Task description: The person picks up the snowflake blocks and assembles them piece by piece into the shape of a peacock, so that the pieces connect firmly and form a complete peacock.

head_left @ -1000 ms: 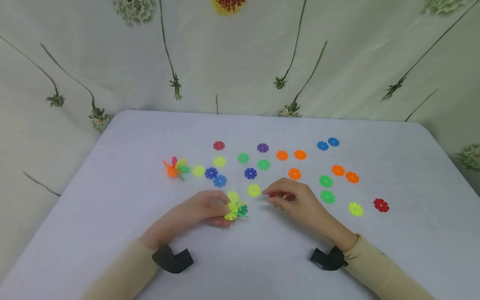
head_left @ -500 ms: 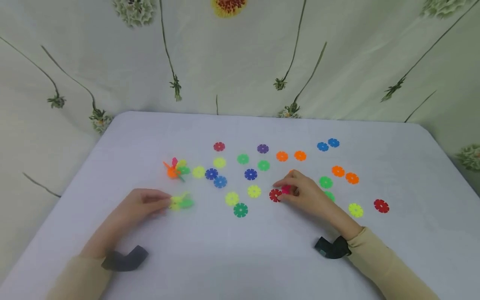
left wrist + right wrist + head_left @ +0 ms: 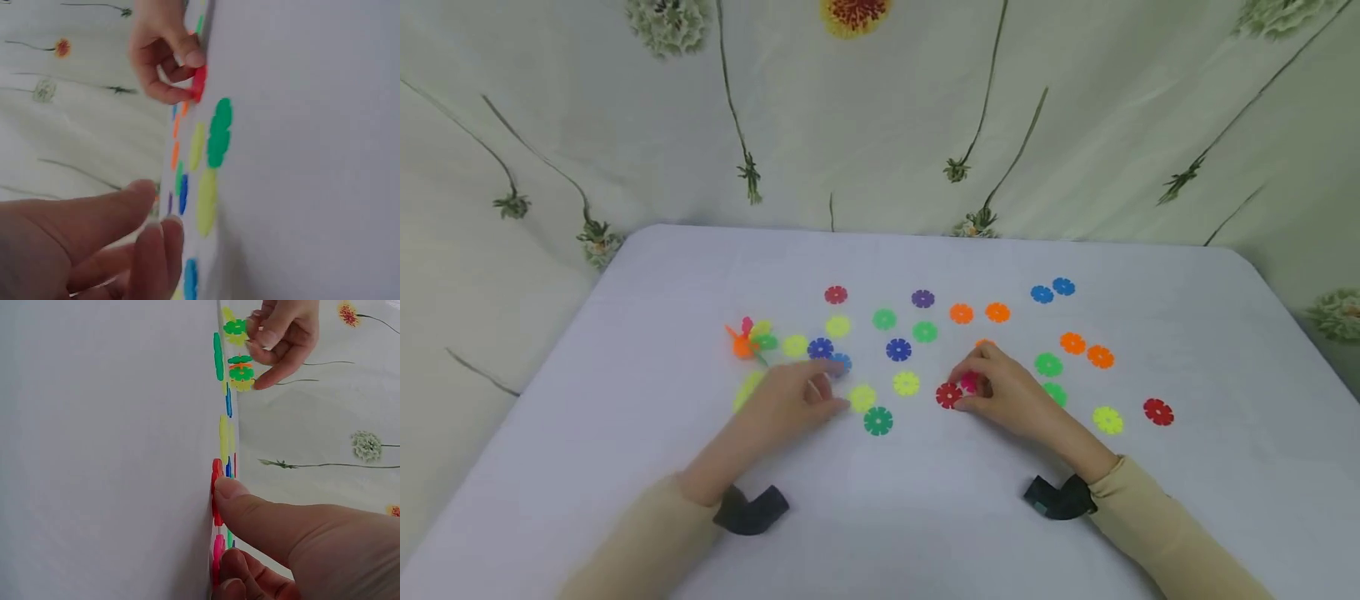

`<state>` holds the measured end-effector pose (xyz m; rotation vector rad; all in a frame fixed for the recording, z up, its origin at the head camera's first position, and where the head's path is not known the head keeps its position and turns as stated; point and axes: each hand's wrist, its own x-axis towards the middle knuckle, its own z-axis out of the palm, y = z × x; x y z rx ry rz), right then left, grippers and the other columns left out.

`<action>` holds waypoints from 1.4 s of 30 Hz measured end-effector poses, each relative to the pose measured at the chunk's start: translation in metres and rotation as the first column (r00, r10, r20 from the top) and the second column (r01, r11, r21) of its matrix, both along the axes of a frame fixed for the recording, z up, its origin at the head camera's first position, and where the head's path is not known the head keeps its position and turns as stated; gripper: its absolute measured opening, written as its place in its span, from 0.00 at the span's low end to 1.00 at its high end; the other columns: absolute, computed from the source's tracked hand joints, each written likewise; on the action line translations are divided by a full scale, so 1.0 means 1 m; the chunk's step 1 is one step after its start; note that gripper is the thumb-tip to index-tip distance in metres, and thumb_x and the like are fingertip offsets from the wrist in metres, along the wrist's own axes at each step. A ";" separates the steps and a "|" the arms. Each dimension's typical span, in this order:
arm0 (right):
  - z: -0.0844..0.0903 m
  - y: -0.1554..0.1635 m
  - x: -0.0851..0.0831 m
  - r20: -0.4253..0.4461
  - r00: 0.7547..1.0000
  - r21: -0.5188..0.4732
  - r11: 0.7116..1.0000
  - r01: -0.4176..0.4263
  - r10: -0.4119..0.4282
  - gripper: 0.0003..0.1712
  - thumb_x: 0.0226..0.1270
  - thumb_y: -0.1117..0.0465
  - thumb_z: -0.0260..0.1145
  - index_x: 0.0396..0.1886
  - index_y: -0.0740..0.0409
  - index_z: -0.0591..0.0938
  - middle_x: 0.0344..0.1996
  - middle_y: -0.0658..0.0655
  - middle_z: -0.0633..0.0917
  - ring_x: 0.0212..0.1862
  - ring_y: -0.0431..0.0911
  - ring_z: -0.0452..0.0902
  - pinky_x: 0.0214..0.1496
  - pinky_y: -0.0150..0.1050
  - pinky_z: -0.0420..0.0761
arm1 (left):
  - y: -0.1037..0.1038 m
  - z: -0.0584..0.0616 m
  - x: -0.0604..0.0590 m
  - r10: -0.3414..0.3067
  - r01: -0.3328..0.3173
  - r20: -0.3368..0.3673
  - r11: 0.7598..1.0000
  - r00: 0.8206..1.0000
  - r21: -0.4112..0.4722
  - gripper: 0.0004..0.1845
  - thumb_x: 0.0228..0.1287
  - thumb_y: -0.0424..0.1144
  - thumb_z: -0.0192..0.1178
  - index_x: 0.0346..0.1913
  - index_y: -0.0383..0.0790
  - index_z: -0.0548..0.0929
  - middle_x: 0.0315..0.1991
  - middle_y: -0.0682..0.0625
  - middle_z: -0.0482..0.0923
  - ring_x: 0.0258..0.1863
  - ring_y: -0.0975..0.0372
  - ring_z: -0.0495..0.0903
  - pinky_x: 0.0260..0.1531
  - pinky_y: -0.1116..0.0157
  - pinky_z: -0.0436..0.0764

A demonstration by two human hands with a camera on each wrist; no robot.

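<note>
My left hand [image 3: 786, 404] hovers with loosely bent, parted fingers over a yellow notched disc [image 3: 862, 398] and a blue one [image 3: 841, 362]. In the left wrist view its thumb and fingertips hold nothing. Partly hidden behind that hand is a joined yellow-green disc cluster [image 3: 747, 390], whose green piece [image 3: 236, 327] shows in the right wrist view. With thumb and index finger at its edges, my right hand [image 3: 1003, 387] pinches a red notched disc [image 3: 948, 396] at the table. A pink disc [image 3: 970, 382] lies under its fingers. A dark green disc [image 3: 878, 421] rests between the hands.
A second joined cluster [image 3: 745, 344], orange with green, yellow and pink, stands at the left. Loose orange [image 3: 997, 312], green [image 3: 1048, 364], purple [image 3: 922, 298] and blue discs [image 3: 898, 349] lie across the white table [image 3: 880, 533]. Behind hangs a flower-printed cloth [image 3: 880, 125].
My left hand carried the yellow-green cluster leftward, let it go on the table and came back right over the loose discs. My right hand shifted slightly and now stays at the red disc.
</note>
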<state>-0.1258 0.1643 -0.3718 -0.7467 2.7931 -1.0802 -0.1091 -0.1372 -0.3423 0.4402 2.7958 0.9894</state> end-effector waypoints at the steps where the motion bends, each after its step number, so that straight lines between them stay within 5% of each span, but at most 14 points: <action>1: -0.001 -0.001 0.000 0.003 1.000 -0.003 1.000 -0.006 0.006 0.15 0.49 0.66 0.75 0.37 0.55 0.82 0.32 0.51 0.71 0.28 0.42 0.67 0.28 0.33 0.72 | 0.008 -0.004 0.000 -0.007 0.008 0.022 0.999 1.000 -0.034 0.22 0.56 0.39 0.68 0.53 0.39 0.79 0.26 0.54 0.75 0.25 0.62 0.74 0.25 0.68 0.76; 5: -0.005 -0.003 0.001 -0.001 1.000 -0.008 1.000 -0.004 0.004 0.15 0.50 0.66 0.75 0.36 0.55 0.78 0.31 0.50 0.72 0.29 0.43 0.68 0.28 0.33 0.73 | 0.026 -0.015 -0.003 0.024 -0.020 0.034 0.994 0.999 -0.111 0.21 0.54 0.39 0.69 0.51 0.40 0.79 0.22 0.54 0.71 0.22 0.61 0.70 0.23 0.67 0.74; 11: -0.002 -0.003 0.002 -0.021 1.000 0.039 0.999 0.024 -0.024 0.22 0.50 0.64 0.75 0.46 0.57 0.79 0.33 0.50 0.74 0.33 0.43 0.69 0.30 0.32 0.75 | 0.033 -0.019 -0.010 0.012 -0.012 0.001 0.995 1.000 -0.096 0.16 0.53 0.39 0.70 0.43 0.40 0.78 0.22 0.53 0.70 0.23 0.61 0.70 0.24 0.67 0.73; 14: -0.001 -0.005 0.002 -0.019 0.999 0.059 0.998 0.028 -0.027 0.18 0.50 0.63 0.75 0.41 0.55 0.79 0.33 0.50 0.74 0.35 0.44 0.71 0.33 0.33 0.76 | 0.033 -0.020 -0.010 0.007 -0.008 -0.023 0.997 1.000 -0.076 0.13 0.53 0.39 0.70 0.40 0.40 0.79 0.22 0.53 0.70 0.24 0.60 0.70 0.25 0.66 0.73; 17: -0.001 -0.007 0.003 -0.013 0.999 0.029 0.999 0.034 -0.034 0.15 0.51 0.65 0.74 0.34 0.54 0.77 0.29 0.48 0.75 0.34 0.43 0.71 0.33 0.34 0.75 | 0.033 -0.022 -0.009 0.005 -0.005 -0.042 1.000 0.999 -0.004 0.09 0.55 0.38 0.68 0.38 0.40 0.81 0.25 0.54 0.73 0.27 0.61 0.71 0.28 0.67 0.74; 20: 0.000 -0.008 0.004 -0.011 0.999 -0.051 0.998 0.035 -0.036 0.14 0.53 0.69 0.72 0.35 0.55 0.76 0.26 0.46 0.77 0.30 0.42 0.72 0.31 0.34 0.75 | 0.034 -0.024 -0.008 -0.030 0.015 0.072 0.982 0.997 0.190 0.08 0.58 0.37 0.65 0.39 0.37 0.82 0.27 0.53 0.78 0.29 0.61 0.78 0.32 0.67 0.78; 22: 0.001 -0.010 0.005 0.027 0.999 -0.154 0.988 0.032 -0.028 0.15 0.55 0.71 0.70 0.40 0.57 0.77 0.27 0.47 0.80 0.29 0.42 0.76 0.32 0.34 0.78 | 0.036 -0.026 -0.007 -0.081 -0.002 0.217 0.933 0.973 0.360 0.11 0.61 0.36 0.64 0.42 0.32 0.81 0.28 0.49 0.81 0.30 0.59 0.81 0.36 0.67 0.80; 25: 0.004 -0.014 0.009 0.153 0.987 -0.378 0.925 0.016 0.046 0.13 0.58 0.73 0.66 0.44 0.63 0.78 0.30 0.54 0.84 0.31 0.45 0.82 0.36 0.36 0.81 | 0.041 -0.029 -0.004 -0.183 -0.124 0.453 0.813 0.873 0.568 0.17 0.63 0.35 0.61 0.49 0.26 0.75 0.34 0.43 0.82 0.36 0.55 0.83 0.41 0.65 0.79; 28: 0.005 -0.019 0.014 0.240 0.959 -0.568 0.823 0.011 0.153 0.08 0.61 0.76 0.62 0.40 0.70 0.79 0.33 0.61 0.84 0.35 0.51 0.83 0.39 0.41 0.81 | 0.046 -0.030 -0.001 -0.247 -0.247 0.565 0.713 0.787 0.656 0.20 0.64 0.35 0.60 0.53 0.24 0.71 0.40 0.39 0.81 0.41 0.53 0.82 0.45 0.63 0.77; 31: 0.004 -0.023 0.018 0.196 0.963 -0.634 0.773 -0.020 0.185 0.07 0.60 0.78 0.61 0.39 0.72 0.78 0.34 0.63 0.84 0.36 0.52 0.83 0.39 0.42 0.81 | 0.051 -0.031 0.001 -0.278 -0.295 0.588 0.658 0.760 0.693 0.20 0.65 0.33 0.58 0.54 0.22 0.70 0.41 0.38 0.81 0.42 0.54 0.82 0.46 0.62 0.77; 34: 0.002 -0.025 0.021 0.119 0.982 -0.639 0.768 -0.037 0.145 0.08 0.59 0.79 0.61 0.38 0.71 0.78 0.33 0.61 0.85 0.35 0.50 0.84 0.38 0.41 0.81 | 0.053 -0.030 0.002 -0.274 -0.302 0.588 0.653 0.761 0.694 0.20 0.65 0.32 0.57 0.55 0.21 0.71 0.40 0.39 0.81 0.40 0.55 0.83 0.45 0.63 0.77; 42: -0.003 -0.031 0.023 0.064 0.990 -0.633 0.773 -0.055 0.123 0.07 0.59 0.79 0.61 0.37 0.70 0.77 0.33 0.61 0.85 0.34 0.50 0.83 0.36 0.41 0.82 | 0.051 -0.027 0.005 -0.267 -0.251 0.570 0.699 0.777 0.669 0.20 0.67 0.32 0.55 0.57 0.21 0.70 0.39 0.40 0.82 0.38 0.58 0.83 0.45 0.64 0.77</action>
